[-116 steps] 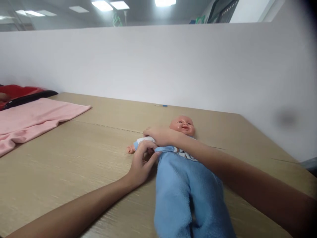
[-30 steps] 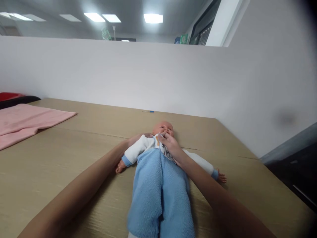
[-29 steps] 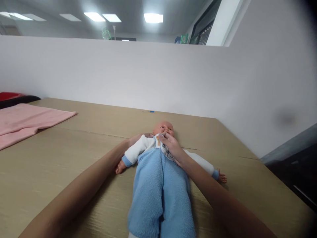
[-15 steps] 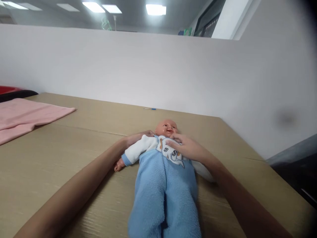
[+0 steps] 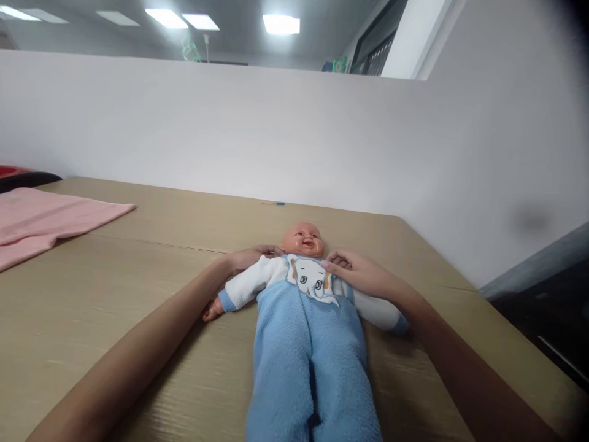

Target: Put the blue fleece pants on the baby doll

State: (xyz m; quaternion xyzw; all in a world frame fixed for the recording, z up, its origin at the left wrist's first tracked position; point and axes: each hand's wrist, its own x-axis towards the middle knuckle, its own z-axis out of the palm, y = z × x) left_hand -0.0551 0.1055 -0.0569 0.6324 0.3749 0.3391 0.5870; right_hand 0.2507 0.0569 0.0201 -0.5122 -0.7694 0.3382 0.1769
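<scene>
A baby doll (image 5: 302,239) lies on its back with its head away from me, in a fleecy blue and white outfit (image 5: 288,344) with an elephant face on the chest. My left hand (image 5: 253,258) is closed at the collar beside the doll's neck; its fingertips are partly hidden behind the shoulder. On the other side, my right hand (image 5: 354,270) has its fingers curled and its thumb against the outfit's upper edge, pinching the fabric near the shoulder. Both doll arms are spread outward, and its feet are out of view.
The doll rests on a wooden table (image 5: 161,294). A pink cloth (image 5: 55,221) lies at the left, with a red and black object (image 5: 27,177) behind it. A small blue-ended stick (image 5: 280,203) is near the back edge. A white wall (image 5: 257,135) rises behind the table.
My right hand has moved off the elephant face and chin outward to the shoulder, uncovering the chest picture. My left hand remains by the neck. The view has shifted slightly.
</scene>
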